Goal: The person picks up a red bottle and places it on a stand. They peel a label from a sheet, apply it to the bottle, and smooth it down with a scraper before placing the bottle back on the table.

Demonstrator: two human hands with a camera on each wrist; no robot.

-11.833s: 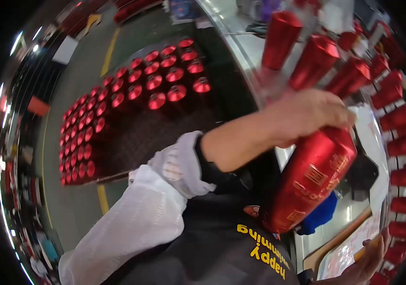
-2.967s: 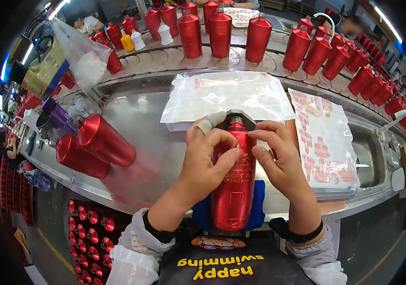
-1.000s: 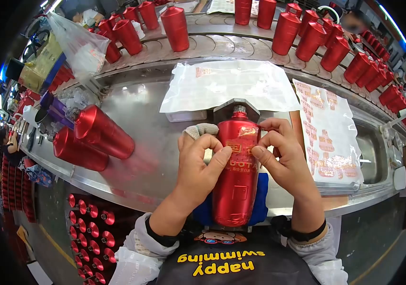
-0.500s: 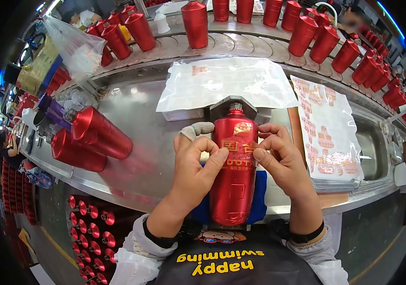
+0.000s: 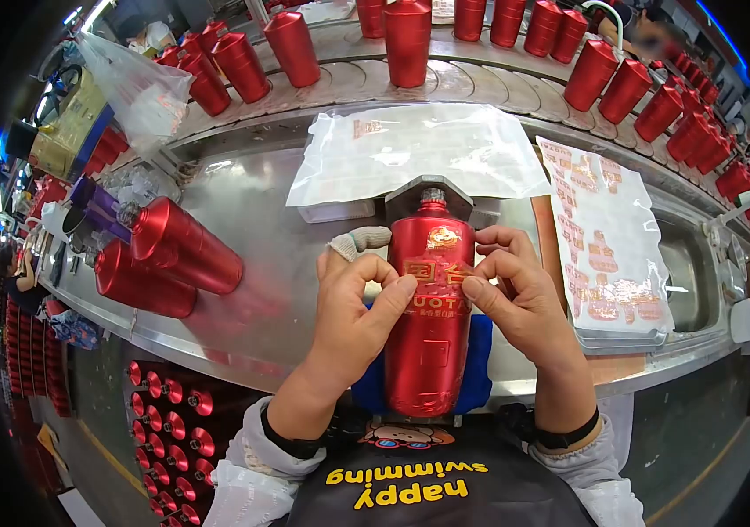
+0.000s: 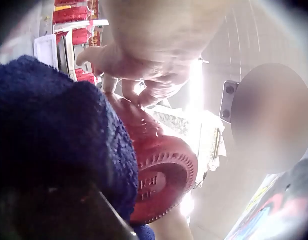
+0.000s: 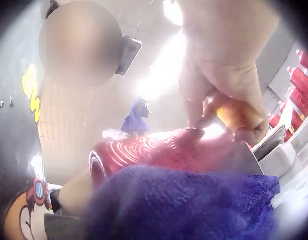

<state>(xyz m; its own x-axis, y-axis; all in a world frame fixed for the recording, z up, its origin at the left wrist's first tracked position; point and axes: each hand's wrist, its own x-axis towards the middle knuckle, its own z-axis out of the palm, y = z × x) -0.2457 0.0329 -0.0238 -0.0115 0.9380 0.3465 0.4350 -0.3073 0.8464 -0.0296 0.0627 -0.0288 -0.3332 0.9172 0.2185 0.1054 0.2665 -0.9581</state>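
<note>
A red bottle [image 5: 428,360] lies propped on a blue cloth [image 5: 479,360], neck pointing away against a dark angled rest [image 5: 456,202]. Over its upper front is a clear decal [image 5: 436,272] with gold characters. My left hand [image 5: 353,303] pinches the decal's left edge between thumb and forefinger; a white finger cover [image 5: 362,240] is on one raised finger. At the opposite edge, my right hand [image 5: 520,299] pinches the decal the same way. In the right wrist view a yellow finger cover [image 7: 236,114] shows on this hand. The left wrist view shows the bottle's ridged base [image 6: 164,185].
White decal sheets [image 5: 419,154] lie behind the bottle, with a printed sheet [image 5: 608,246] to the right. Two red bottles [image 5: 186,246] lean at the left. A conveyor [image 5: 340,88] carrying red bottles curves along the back; a sink [image 5: 691,272] is at far right.
The bottle, earlier gripped by its top in my left hand, now lies on the cloth. Both hands have come down from near its neck with the decal. The conveyor's bottles have shifted.
</note>
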